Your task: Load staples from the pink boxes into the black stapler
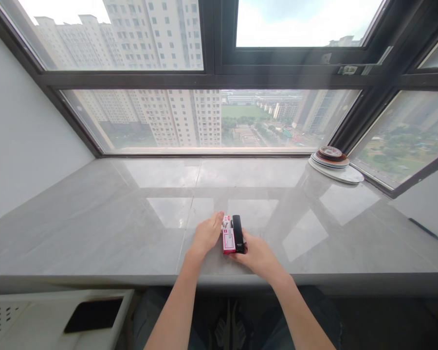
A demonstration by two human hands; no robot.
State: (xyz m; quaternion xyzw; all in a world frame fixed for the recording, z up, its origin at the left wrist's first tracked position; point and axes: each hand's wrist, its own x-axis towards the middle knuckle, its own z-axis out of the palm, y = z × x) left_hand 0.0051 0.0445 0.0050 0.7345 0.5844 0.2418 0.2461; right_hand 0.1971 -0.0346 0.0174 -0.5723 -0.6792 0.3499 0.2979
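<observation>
A black stapler (pixel 238 234) lies lengthwise on the grey stone counter, right beside a small pink-and-white box (pixel 228 241). Just beyond that box, a second small white-and-red box (pixel 226 222) shows; what is printed on it is too small to read. My left hand (pixel 206 235) rests along the left side of the boxes, its fingers stretched out and its fingertips by the far one. From the right, my right hand (pixel 256 253) grips the stapler, the thumb reaching to the near end of the pink-and-white box. Some right fingers are hidden behind the stapler.
A stack of plates (pixel 336 171) stands at the counter's far right corner by the window. Dark window frames (pixel 211 80) rise along the back. Below the counter (pixel 95 233), at left, a dark phone-like slab (pixel 94 315) lies on a pale surface (pixel 32 325).
</observation>
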